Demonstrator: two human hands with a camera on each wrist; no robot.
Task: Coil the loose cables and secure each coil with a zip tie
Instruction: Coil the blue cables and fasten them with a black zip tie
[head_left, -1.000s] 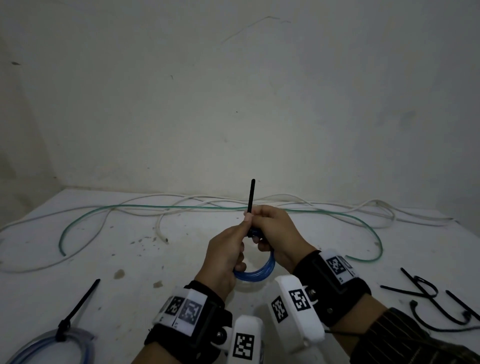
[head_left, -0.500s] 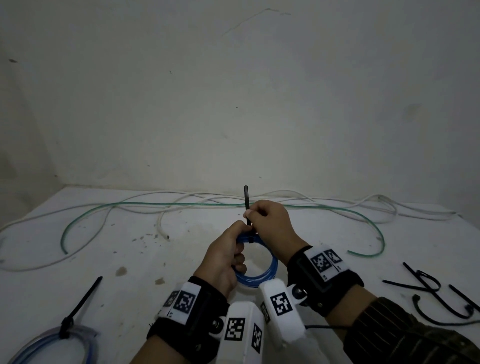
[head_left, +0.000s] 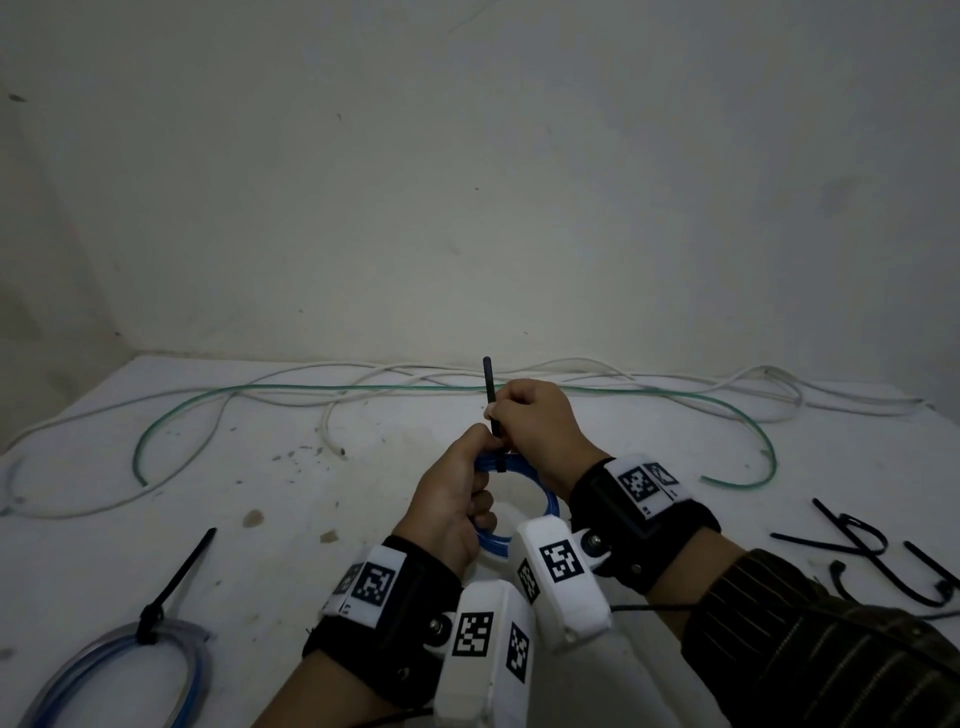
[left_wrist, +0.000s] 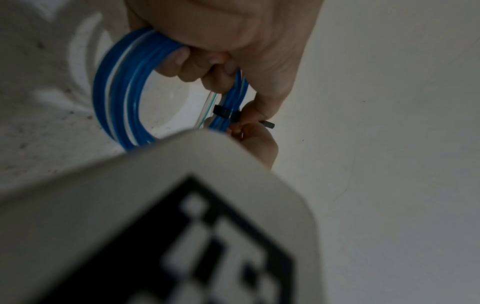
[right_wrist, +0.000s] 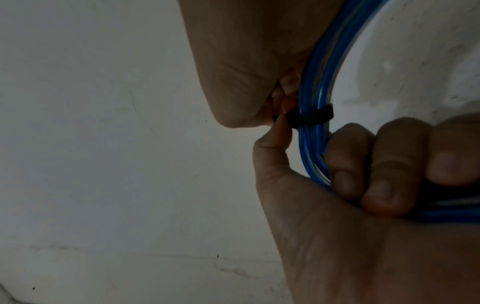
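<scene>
A small blue cable coil (head_left: 551, 505) is held above the table between both hands. My left hand (head_left: 457, 493) grips the coil's near-left side, its fingers curled through the loop (right_wrist: 363, 174). A black zip tie band (left_wrist: 223, 112) wraps the coil's strands (right_wrist: 311, 117). Its tail (head_left: 489, 395) sticks up past my right hand (head_left: 535, 426), which pinches the tail just above the band. The tie's head is hidden between the fingers.
Long green cable (head_left: 363, 388) and white cables (head_left: 779, 395) lie loose along the back of the white table (head_left: 156, 519). A tied clear-blue coil (head_left: 130, 660) with its black zip tie (head_left: 176, 577) sits front left. Spare black zip ties (head_left: 857, 545) lie at right.
Both hands have shifted slightly up and away from me with the coil. The coil's loop now shows more openly between the wrists, and the tie's tail leans a little left.
</scene>
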